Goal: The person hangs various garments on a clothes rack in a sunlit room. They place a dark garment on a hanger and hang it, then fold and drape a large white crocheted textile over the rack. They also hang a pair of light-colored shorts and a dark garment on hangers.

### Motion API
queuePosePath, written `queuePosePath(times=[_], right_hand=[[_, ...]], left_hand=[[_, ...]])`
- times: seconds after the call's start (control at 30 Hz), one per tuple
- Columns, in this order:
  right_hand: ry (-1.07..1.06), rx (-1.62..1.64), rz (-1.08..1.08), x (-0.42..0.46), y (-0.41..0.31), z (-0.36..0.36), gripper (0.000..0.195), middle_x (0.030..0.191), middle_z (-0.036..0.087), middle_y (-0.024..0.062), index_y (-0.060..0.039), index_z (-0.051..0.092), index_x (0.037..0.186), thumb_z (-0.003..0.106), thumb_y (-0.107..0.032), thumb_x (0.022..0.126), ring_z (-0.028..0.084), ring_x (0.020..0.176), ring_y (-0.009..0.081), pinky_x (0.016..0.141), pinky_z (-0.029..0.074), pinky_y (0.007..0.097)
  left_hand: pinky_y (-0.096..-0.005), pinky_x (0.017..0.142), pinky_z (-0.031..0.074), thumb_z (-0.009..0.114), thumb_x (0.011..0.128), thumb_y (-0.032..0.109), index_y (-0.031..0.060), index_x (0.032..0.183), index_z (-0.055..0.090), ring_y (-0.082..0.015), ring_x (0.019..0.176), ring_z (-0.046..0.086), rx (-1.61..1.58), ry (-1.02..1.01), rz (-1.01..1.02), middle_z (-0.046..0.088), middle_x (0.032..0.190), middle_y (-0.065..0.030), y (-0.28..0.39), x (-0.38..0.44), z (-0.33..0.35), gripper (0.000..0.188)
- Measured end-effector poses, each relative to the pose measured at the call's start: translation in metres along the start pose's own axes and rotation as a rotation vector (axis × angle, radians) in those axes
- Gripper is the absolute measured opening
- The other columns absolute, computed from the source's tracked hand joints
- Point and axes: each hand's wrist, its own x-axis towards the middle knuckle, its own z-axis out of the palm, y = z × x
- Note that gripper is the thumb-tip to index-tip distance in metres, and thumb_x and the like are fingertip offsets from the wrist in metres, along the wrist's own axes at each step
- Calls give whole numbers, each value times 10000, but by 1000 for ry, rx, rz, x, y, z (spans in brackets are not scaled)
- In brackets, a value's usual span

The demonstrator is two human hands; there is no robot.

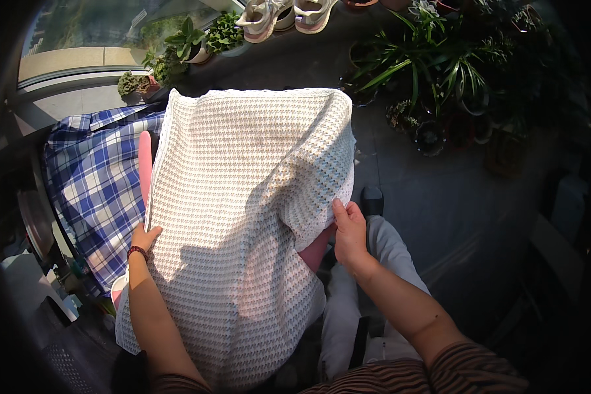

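A large off-white textured knit or crocheted cloth (226,162) spreads before me over something pink, which shows as a strip (146,165) at its left edge and a patch (316,251) under its right side. My right hand (350,231) pinches the cloth's right edge, where the fabric is bunched and folded. At the left edge rests my left hand (146,239), thumb over the cloth; its other fingers are partly hidden, so its grip is unclear. A blue and white plaid cloth (98,182) lies to the left, beyond the pink strip.
Potted plants stand by the window, including a leafy one (186,39). White shoes (262,19) sit at the top. More potted plants (418,59) crowd the upper right on the dark tiled floor (423,197). A perforated dark plastic item (64,364) is at the lower left.
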Motion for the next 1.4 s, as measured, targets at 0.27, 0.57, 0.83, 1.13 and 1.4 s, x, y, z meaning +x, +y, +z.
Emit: queuePosePath(times=[0.27, 0.57, 0.83, 1.13, 1.4], right_hand=[[-133, -767, 524, -13, 70, 9, 301, 1086, 588, 70, 4, 561, 1083, 564, -229, 891, 546, 949, 120, 776, 442, 241], [20, 85, -147, -30, -17, -1, 302, 1133, 568, 94, 24, 477, 1179, 407, -172, 960, 552, 988, 160, 879, 424, 285], [-22, 265, -44, -1, -25, -45, 402, 1166, 555, 88, -16, 476, 1191, 373, -332, 965, 545, 1040, 213, 882, 454, 367], [-310, -366, 384, -94, 40, -38, 596, 1182, 527, 110, 6, 411, 1256, 660, -298, 808, 507, 1067, 185, 922, 397, 324], [-453, -395, 622, -105, 17, -27, 543, 1181, 544, 127, 23, 436, 1242, 631, -276, 832, 534, 1044, 212, 904, 417, 341]], left_hand=[[-363, 606, 396, 513, 884, 329, -89, 834, 586, -202, 609, 498, -157, 379, 145, 554, 645, -147, -44, -20, -25, 428], [-400, 522, 316, 454, 890, 496, -63, 599, 465, -195, 520, 362, 33, 501, 82, 427, 532, -109, 26, 36, -126, 630], [-392, 762, 445, 491, 855, 493, -86, 1013, 599, -344, 880, 604, 102, 235, 116, 634, 942, -237, -10, 44, -87, 609], [-315, 731, 454, 615, 802, 462, -70, 1117, 560, -213, 824, 608, -51, -219, -255, 636, 982, -139, -54, -65, -95, 620], [-259, 620, 405, 590, 857, 373, -32, 940, 627, -111, 670, 527, -208, -206, -266, 612, 804, -30, -86, -100, -111, 415]])
